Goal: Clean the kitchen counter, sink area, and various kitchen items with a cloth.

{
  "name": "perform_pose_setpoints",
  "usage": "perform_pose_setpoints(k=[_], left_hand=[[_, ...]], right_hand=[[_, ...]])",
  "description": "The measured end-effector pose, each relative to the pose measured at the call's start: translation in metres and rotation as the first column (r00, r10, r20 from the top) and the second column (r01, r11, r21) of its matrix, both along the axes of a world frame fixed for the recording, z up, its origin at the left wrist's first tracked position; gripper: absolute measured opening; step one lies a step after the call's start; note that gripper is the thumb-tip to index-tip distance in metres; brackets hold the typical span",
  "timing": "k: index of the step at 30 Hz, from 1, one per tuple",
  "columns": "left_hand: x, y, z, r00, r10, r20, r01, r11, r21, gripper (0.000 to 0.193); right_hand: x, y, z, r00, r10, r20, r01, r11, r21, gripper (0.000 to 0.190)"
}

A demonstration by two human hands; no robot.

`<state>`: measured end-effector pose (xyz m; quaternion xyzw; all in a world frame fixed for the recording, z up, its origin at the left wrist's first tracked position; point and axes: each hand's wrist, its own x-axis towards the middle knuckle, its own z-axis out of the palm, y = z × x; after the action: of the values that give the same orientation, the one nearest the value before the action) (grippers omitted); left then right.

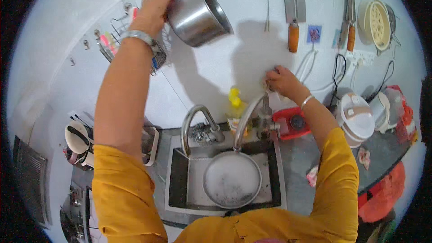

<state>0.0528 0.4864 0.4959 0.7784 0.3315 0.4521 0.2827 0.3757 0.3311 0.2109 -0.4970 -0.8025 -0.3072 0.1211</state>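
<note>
My left hand (pixel 157 10) is raised high against the wall, gripping the rim side of a stainless steel pot (pixel 199 17) that hangs tilted by the wall hooks. Lower and to the right, my right hand (pixel 281 80) is at the wall above a curved metal faucet (pixel 249 114); whether its fingers hold something small cannot be told. Below, a round pan (pixel 233 179) of whitish, foamy liquid sits in the sink (pixel 195 189) under that faucet's spout. A second curved faucet (pixel 189 125) stands to the left. Between the faucets, behind the sink, is a yellow-topped pump bottle (pixel 236 111).
A cleaver (pixel 293 13), another knife (pixel 351 33) and cream strainers (pixel 376 23) hang at the upper right. A red tray (pixel 287 121) and a white lidded appliance (pixel 356 114) stand right of the sink. A utensil holder (pixel 77 136) is on the left.
</note>
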Motion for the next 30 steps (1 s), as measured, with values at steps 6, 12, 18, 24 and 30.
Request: perform_pose_setpoints(k=[6,12,18,24,30], left_hand=[[-0.005,-0.023,-0.021,0.944,-0.156,0.289,0.188,0.978,-0.088,0.043],[-0.031,-0.149,-0.065,0.97,0.006,0.244,-0.077,0.956,0.283,0.041],[-0.09,-0.251,-0.189,0.994,-0.106,-0.005,0.106,0.992,0.073,0.033],[-0.126,-0.313,-0.344,0.875,-0.322,0.362,0.477,0.443,-0.759,0.05],[-0.157,-0.321,-0.356,0.551,0.236,0.801,0.832,-0.08,-0.549,0.052]], right_hand=[[0.017,-0.014,-0.044,0.971,-0.209,0.113,0.229,0.952,-0.202,0.013],[-0.002,-0.053,-0.003,0.964,-0.13,0.231,0.191,0.944,-0.268,0.024],[-0.054,-0.15,0.014,0.94,-0.02,-0.341,-0.049,0.98,-0.194,0.037],[-0.176,-0.211,-0.006,0.738,0.067,-0.671,-0.416,0.829,-0.374,0.042],[-0.297,-0.188,-0.02,0.499,0.014,-0.866,-0.52,0.805,-0.287,0.041]])
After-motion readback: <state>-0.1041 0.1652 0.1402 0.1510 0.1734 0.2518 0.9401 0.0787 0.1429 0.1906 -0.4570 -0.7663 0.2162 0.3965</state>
